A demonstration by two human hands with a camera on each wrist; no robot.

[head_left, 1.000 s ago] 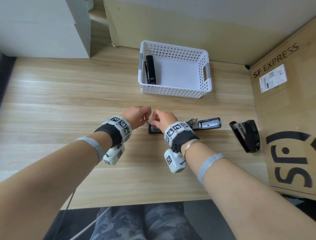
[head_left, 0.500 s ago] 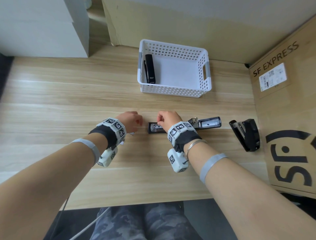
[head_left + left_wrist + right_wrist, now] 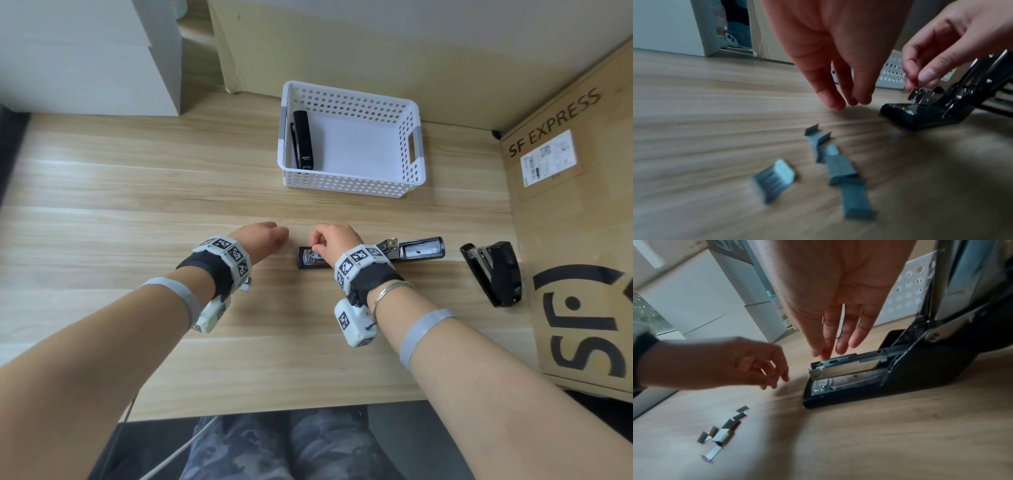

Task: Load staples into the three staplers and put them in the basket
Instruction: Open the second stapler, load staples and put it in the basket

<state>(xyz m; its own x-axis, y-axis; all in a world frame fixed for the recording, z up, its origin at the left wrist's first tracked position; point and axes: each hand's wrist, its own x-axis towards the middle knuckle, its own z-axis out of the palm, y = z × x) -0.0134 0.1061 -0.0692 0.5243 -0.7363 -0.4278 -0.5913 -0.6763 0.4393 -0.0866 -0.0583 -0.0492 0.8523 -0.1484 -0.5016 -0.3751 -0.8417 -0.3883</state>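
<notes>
A black stapler (image 3: 421,248) lies swung open on the wooden table, its metal magazine (image 3: 846,369) exposed. My right hand (image 3: 824,353) is over the magazine's front end, thumb and forefinger pinching a thin staple strip (image 3: 917,86) there. My left hand (image 3: 849,100) hangs just left of the stapler with fingertips bunched on a small grey staple piece (image 3: 853,98). Several loose staple strips (image 3: 840,167) lie on the table under my left wrist. A second black stapler (image 3: 303,140) lies inside the white basket (image 3: 342,181). A third stapler (image 3: 493,270) lies on the table at the right.
A large cardboard box (image 3: 582,240) marked SF EXPRESS borders the table on the right, close to the third stapler. White cabinets (image 3: 85,51) stand at the back left. The table's front edge (image 3: 274,409) runs just above my lap.
My hands were touching above the stapler's front end. The left hand has drawn back to the left, and the right hand has come down onto the magazine.
</notes>
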